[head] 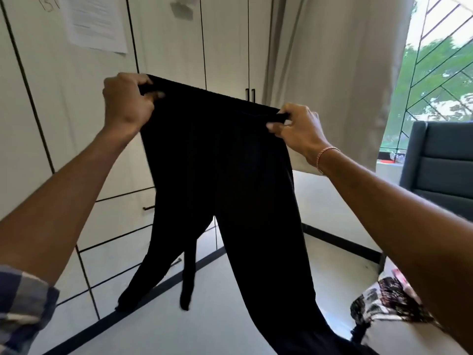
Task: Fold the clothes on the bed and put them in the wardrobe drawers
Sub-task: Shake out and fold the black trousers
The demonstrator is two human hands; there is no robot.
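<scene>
A pair of black trousers [222,162] hangs in the air in front of me, held up by its waistband. My left hand [126,101] grips the waistband's left end and my right hand [298,128] pinches its right end. The waistband is stretched between them. Both legs dangle down; the left one ends above the floor, the right one runs out of the bottom of the frame. The wardrobe [84,129] with its drawers [120,219] stands behind and to the left. A patterned black-and-white garment [386,301] lies on the bed [399,339] at the lower right.
A beige curtain [340,60] hangs at the back right beside a window [440,73]. A dark grey chair [442,162] stands at the right edge. A paper sheet [94,21] is stuck on a wardrobe door. Pale floor [204,324] lies between bed and wardrobe.
</scene>
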